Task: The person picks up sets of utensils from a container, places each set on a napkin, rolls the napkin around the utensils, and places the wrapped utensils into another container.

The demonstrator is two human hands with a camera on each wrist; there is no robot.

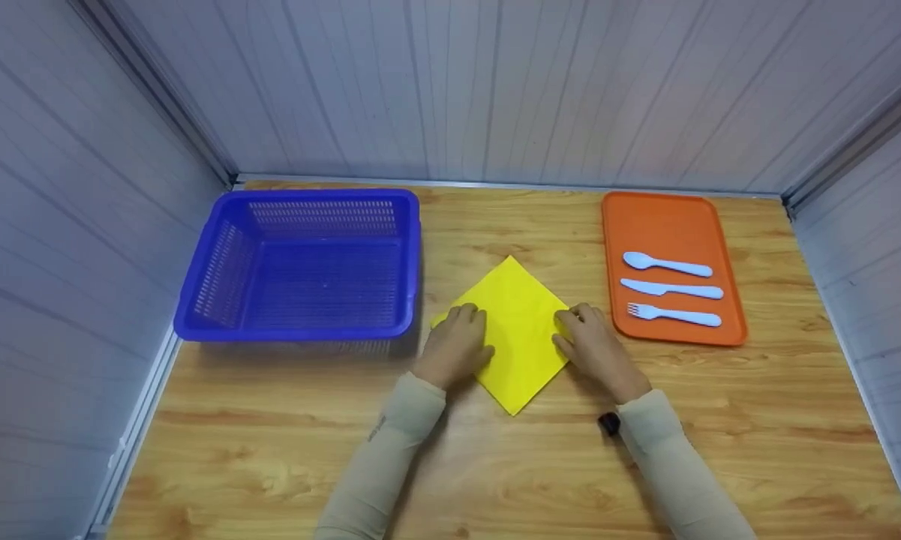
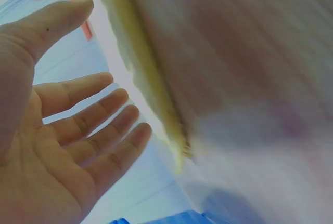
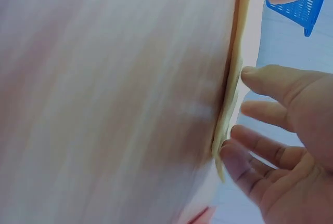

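Observation:
A folded yellow napkin [image 1: 515,337] lies flat on the table, turned so that one corner points toward the person. The left hand [image 1: 456,346] rests its fingertips on the left part, and the right hand [image 1: 594,346] touches the right corner region. In the left wrist view, the left hand's fingers [image 2: 112,102] are extended and spread along the napkin's edge [image 2: 138,68]. Slightly bent, the right hand's fingers [image 3: 260,146] meet the opposite edge in the right wrist view. Neither hand pinches the napkin.
Left of the napkin stands a blue plastic basket [image 1: 296,334]. To the right is an orange tray [image 1: 660,225] bearing a pale blue spoon [image 1: 668,264], knife [image 1: 671,289] and fork [image 1: 675,314]. Panel walls [image 1: 450,90] enclose the wooden table [image 1: 518,480] at the back and sides.

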